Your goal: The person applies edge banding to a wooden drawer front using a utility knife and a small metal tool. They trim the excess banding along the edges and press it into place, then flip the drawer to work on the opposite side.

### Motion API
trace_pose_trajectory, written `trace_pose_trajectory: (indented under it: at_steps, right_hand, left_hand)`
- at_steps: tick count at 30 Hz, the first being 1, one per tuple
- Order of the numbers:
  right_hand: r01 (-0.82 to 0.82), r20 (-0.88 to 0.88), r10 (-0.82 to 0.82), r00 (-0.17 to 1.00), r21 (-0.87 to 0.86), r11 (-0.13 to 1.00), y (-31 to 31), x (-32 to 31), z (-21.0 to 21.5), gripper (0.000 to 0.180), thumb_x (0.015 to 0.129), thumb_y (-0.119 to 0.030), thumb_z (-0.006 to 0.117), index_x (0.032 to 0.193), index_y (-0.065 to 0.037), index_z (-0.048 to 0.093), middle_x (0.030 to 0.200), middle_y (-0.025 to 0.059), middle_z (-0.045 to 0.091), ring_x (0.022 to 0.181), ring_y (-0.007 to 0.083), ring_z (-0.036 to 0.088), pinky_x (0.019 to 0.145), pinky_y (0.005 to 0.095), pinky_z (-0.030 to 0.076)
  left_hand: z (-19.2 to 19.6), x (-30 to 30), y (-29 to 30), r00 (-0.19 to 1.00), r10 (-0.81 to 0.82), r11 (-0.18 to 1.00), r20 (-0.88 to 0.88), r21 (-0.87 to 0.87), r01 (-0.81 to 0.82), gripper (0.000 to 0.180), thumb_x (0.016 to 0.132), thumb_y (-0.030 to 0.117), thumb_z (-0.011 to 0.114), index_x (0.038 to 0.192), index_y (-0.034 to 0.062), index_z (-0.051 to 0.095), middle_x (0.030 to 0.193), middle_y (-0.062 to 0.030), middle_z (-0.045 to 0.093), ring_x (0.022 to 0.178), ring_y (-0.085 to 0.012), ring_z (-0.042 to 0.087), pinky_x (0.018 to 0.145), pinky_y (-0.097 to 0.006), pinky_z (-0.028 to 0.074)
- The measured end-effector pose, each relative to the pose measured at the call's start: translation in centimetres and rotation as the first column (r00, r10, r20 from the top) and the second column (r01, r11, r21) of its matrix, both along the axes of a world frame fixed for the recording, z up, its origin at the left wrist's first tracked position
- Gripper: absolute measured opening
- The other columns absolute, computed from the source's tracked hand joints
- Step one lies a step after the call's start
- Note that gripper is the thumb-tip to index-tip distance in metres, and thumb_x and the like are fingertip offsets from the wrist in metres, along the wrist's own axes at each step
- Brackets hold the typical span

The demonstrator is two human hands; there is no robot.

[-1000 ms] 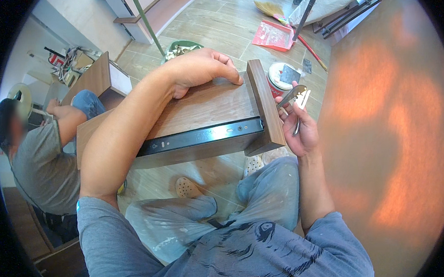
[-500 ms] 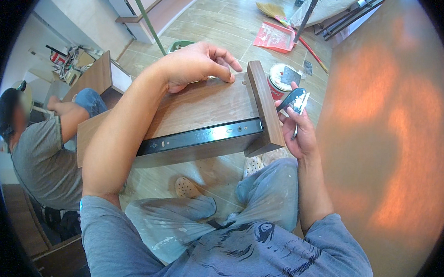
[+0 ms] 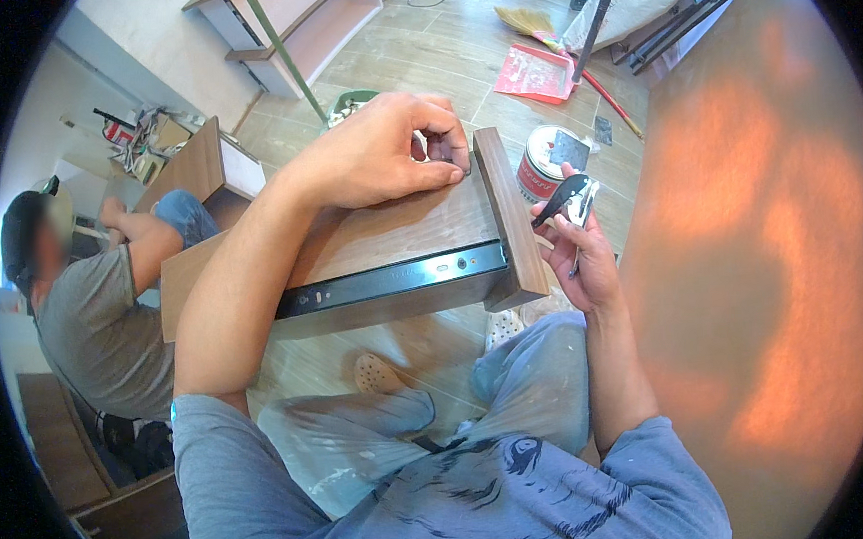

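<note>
A brown wood-grain drawer lies on its side across my lap, its thicker front panel at the right end. A black metal drawer slide runs along its near edge. My left hand reaches over the drawer, thumb and fingers pinched together at the board beside the front panel; whatever they hold is hidden. Just right of the panel, my right hand is closed around a black putty scraper smeared with white paste. A thin metal piece shows in the same hand.
Beyond the drawer stands a paint can with a grey plate on its lid. A red dustpan and a straw broom lie farther off. A co-worker sits at the left. A large brown panel fills the right side.
My left hand has drawn its fingers into a pinch and lowered them onto the board near the front panel. The right hand keeps hold of the scraper, with little movement.
</note>
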State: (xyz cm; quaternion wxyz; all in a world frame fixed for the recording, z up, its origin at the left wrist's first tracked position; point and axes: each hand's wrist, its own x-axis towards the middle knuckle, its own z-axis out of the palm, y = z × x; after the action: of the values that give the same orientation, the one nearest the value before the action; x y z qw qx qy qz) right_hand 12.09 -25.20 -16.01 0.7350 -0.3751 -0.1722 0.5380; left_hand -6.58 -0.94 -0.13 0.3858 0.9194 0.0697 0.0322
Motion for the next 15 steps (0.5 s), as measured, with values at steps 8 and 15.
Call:
trace_pose_trajectory:
  at_steps: [8,15]
  right_hand:
    - [0.008,-0.027,-0.009,1.000,-0.026,1.000,0.00,-0.34,0.56,0.079,0.104,-0.009,0.063,0.171,-0.024,0.023,0.126,0.0107,0.066,0.115,0.0234,0.064,0.099,0.0434,0.058]
    - [0.008,-0.017,-0.009,1.000,-0.029,1.000,-0.06,-0.26,0.21,0.079,0.105,-0.011,0.062,0.171,-0.024,0.022,0.127,0.0109,0.065,0.116,0.0240,0.065,0.099,0.0439,0.058]
  left_hand:
    - [0.27,-0.36,0.12,0.998,0.061,0.993,-0.024,-0.097,-0.063,0.013,0.091,0.010,0.081,0.099,0.0014,0.075,0.102,-0.0048,0.068,0.096,-0.0163,0.066,0.085,-0.031,0.054]
    - [0.04,-0.35,0.10,1.000,0.030,0.998,0.005,-0.061,-0.030,0.016,0.090,0.009,0.081,0.104,0.0022,0.077,0.100,-0.0061,0.069,0.096,-0.0178,0.067,0.086,-0.032,0.055]
